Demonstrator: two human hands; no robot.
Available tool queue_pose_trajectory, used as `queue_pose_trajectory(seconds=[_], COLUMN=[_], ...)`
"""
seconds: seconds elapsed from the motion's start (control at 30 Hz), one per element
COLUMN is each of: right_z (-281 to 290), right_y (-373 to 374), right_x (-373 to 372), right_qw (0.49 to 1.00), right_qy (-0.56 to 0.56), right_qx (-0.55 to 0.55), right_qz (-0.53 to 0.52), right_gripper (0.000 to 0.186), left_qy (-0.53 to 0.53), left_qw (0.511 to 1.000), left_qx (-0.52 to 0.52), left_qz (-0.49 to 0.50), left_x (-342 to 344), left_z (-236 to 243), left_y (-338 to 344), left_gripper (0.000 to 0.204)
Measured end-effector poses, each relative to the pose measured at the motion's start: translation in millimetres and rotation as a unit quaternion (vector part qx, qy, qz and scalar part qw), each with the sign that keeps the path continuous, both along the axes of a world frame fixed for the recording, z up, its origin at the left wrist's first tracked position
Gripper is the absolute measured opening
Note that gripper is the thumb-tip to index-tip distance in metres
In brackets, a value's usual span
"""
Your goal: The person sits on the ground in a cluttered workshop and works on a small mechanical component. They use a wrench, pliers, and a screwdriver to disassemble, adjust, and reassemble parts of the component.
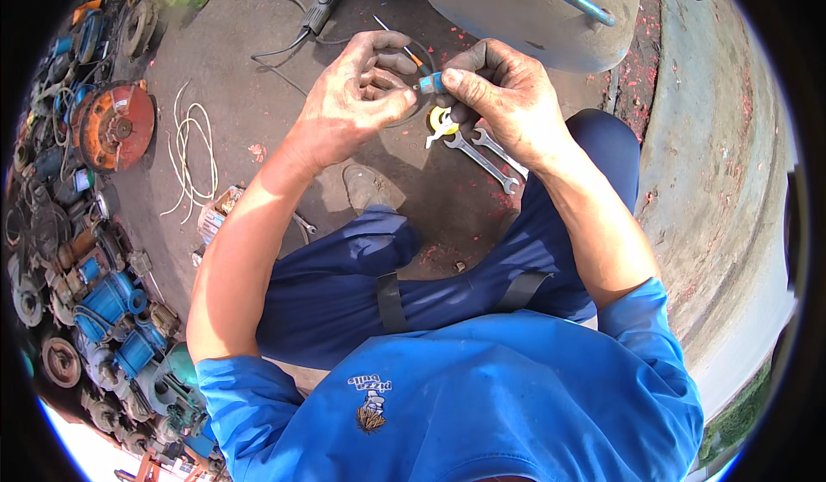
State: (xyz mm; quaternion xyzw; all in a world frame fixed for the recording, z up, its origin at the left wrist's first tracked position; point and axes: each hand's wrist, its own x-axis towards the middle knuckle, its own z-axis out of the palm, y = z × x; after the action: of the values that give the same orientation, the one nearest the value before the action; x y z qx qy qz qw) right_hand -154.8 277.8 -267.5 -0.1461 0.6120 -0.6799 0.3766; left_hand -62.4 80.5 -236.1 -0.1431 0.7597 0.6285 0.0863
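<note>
Holding a small blue part pinched between thumb and fingers, the right hand stands over the dark floor at the far centre; the left hand faces it, fingers curled and thumb tip just beside the part, though whether these fingers grip anything cannot be told; a slender tool with an orange-and-black handle shows beyond them; two wrenches and a yellow roll lie on the floor, near the right hand; a corded grey power tool lies farther off, left of centre; a pale looped cord and an orange disc-shaped part lie to the left, with a heap of machine parts along the left edge.
</note>
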Motion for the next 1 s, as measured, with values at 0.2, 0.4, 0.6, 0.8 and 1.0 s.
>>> queue_pose_trajectory(seconds=[0.2,0.4,0.6,0.8,1.0], right_z=[23.2,6.8,9.2,18.9,26.1], right_y=[-18.1,-2.9,-10.2,0.7,9.5], right_x=[21.4,-5.2,13.2,13.4,20.0], right_qw=[0.988,0.984,0.963,0.981,0.97], right_qy=[-0.042,0.012,-0.165,0.067,0.142], right_qx=[-0.124,-0.175,-0.204,-0.176,-0.186], right_qz=[0.078,-0.01,0.067,0.038,0.065], right_gripper=[0.026,0.021,0.023,0.022,0.02], left_qy=[0.216,0.099,-0.124,0.066,0.136], left_qw=[0.946,0.971,0.936,0.978,0.974], left_qx=[-0.24,-0.135,-0.329,0.08,0.017], left_qz=[-0.01,0.172,0.003,0.18,0.182], left_x=[39.3,59.7,72.5,53.2,66.6], left_z=[42.8,23.3,-56.1,32.9,47.6], left_y=[23.1,-5.2,1.9,45.6,55.9], left_gripper=[0.023,0.017,0.033,0.037,0.027])
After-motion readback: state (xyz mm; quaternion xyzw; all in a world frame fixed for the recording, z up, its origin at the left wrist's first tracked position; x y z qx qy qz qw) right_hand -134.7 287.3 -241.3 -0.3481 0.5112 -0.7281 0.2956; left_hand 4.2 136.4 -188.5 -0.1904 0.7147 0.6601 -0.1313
